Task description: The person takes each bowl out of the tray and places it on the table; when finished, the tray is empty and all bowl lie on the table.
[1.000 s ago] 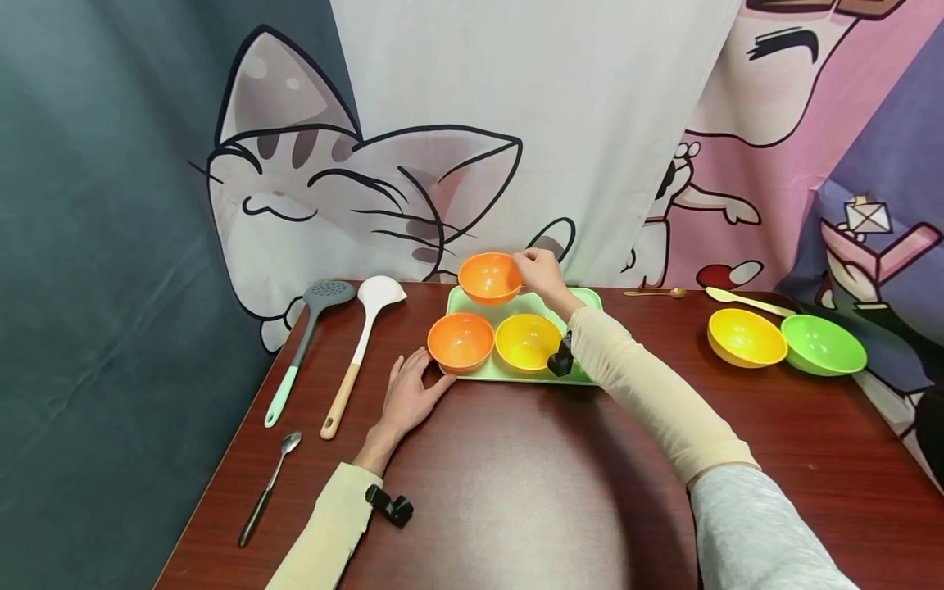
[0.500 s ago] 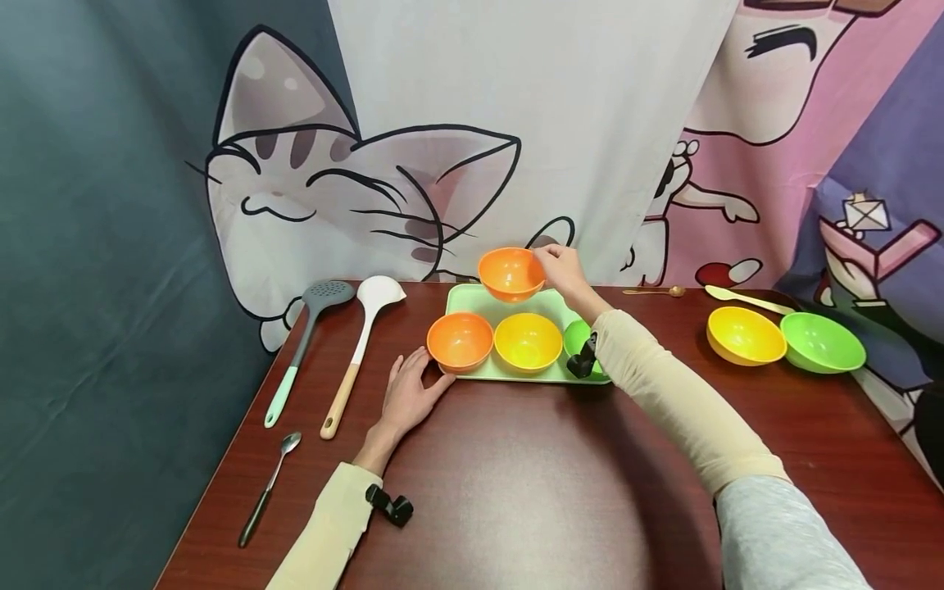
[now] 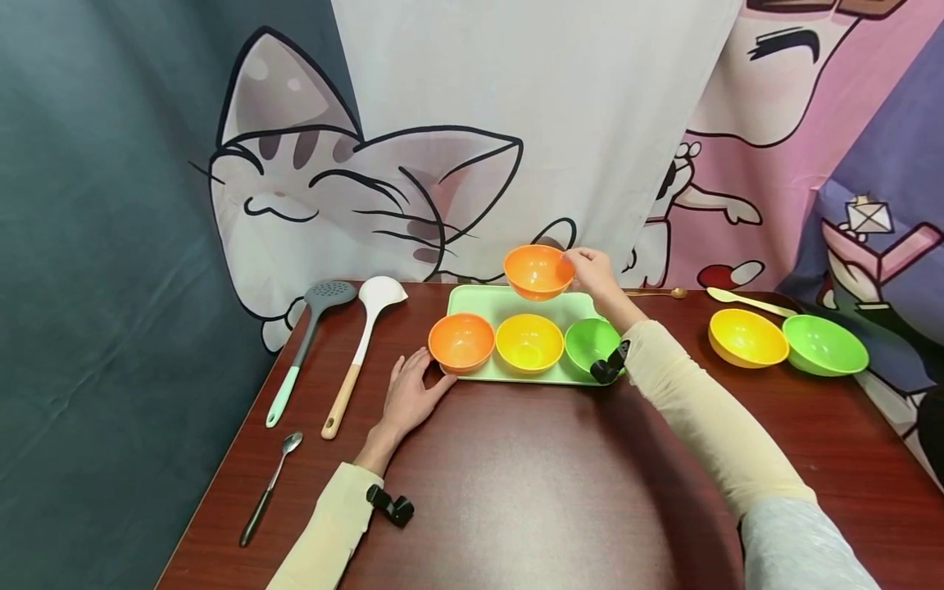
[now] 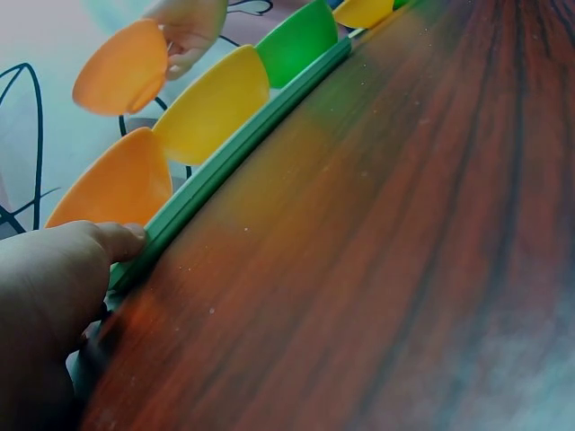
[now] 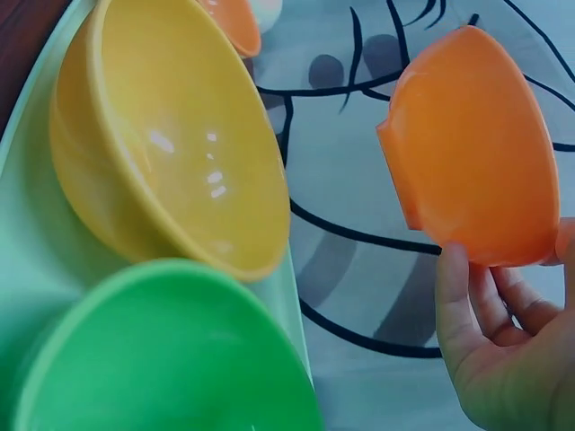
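My right hand (image 3: 599, 274) pinches the right rim of an orange bowl (image 3: 538, 273), held in the air above the back of a light green tray (image 3: 509, 300). In the right wrist view, the held bowl (image 5: 481, 153) shows its outer side and foot. Along the tray's front half stand another orange bowl (image 3: 461, 344), a yellow bowl (image 3: 529, 344) and a green bowl (image 3: 590, 342), partly hidden by the right wrist camera. My left hand (image 3: 413, 395) rests at the tray's front left corner, thumb (image 4: 121, 241) against its edge beside the orange bowl.
A grey slotted turner (image 3: 310, 336), a white ladle (image 3: 365, 344) and a small spoon (image 3: 273, 483) lie at the left. To the right are another yellow bowl (image 3: 747, 338), another green bowl (image 3: 824, 345), a yellow knife (image 3: 748, 301) and a small golden spoon (image 3: 667, 292). A printed curtain (image 3: 590, 123) hangs behind the table.
My right hand has carried the orange bowl to the right and slightly up over the tray. The green bowl on the tray has come into sight. My left hand stays in place.
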The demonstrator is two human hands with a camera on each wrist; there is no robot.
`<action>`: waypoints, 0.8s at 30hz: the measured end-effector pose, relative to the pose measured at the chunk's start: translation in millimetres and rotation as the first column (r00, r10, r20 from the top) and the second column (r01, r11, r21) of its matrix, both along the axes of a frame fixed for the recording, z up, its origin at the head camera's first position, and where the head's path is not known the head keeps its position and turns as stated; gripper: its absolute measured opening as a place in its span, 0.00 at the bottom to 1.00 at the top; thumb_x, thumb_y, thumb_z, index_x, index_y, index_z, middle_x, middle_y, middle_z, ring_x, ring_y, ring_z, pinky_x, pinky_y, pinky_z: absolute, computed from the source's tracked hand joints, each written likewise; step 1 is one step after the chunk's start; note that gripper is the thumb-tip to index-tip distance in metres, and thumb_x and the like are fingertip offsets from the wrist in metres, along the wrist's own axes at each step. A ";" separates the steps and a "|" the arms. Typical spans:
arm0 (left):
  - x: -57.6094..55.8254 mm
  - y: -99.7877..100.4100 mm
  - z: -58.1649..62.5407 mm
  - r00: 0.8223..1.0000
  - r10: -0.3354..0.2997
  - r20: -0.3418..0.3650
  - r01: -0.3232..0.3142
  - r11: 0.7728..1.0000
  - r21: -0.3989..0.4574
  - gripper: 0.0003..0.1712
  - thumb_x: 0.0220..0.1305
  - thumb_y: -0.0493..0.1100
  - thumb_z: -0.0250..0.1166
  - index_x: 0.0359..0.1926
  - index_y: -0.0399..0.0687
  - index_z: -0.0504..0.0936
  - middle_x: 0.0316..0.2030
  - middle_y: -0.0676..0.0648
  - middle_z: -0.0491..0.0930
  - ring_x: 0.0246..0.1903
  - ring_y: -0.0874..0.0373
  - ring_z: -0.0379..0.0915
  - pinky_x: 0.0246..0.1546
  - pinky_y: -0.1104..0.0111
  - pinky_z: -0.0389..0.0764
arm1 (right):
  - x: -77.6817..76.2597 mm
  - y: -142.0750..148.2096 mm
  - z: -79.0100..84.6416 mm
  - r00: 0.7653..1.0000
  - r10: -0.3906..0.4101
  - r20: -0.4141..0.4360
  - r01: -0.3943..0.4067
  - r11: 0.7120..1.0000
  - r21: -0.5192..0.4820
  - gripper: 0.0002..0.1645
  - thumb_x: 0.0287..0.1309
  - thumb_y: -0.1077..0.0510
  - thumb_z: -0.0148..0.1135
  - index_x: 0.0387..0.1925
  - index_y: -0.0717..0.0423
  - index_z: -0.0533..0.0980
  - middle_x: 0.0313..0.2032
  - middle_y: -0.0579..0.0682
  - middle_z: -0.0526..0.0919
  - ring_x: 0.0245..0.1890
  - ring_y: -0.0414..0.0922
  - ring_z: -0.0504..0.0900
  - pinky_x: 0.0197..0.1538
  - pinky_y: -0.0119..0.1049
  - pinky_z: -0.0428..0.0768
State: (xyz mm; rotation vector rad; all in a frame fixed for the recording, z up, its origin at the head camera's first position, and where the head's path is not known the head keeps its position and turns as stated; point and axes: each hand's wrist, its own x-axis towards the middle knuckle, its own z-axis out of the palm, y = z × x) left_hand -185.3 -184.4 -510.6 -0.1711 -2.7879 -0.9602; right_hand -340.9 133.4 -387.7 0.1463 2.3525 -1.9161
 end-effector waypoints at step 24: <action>1.1 2.8 -0.9 1.000 -0.007 -0.021 0.007 1.000 0.002 0.40 0.63 0.62 0.66 0.68 0.44 0.72 0.66 0.43 0.74 0.71 0.49 0.63 0.75 0.44 0.48 | 28.9 81.3 -2.5 0.989 -0.147 0.012 0.147 0.973 -0.177 0.09 0.69 0.53 0.53 0.43 0.55 0.73 0.41 0.48 0.73 0.23 0.35 0.83 0.32 0.31 0.86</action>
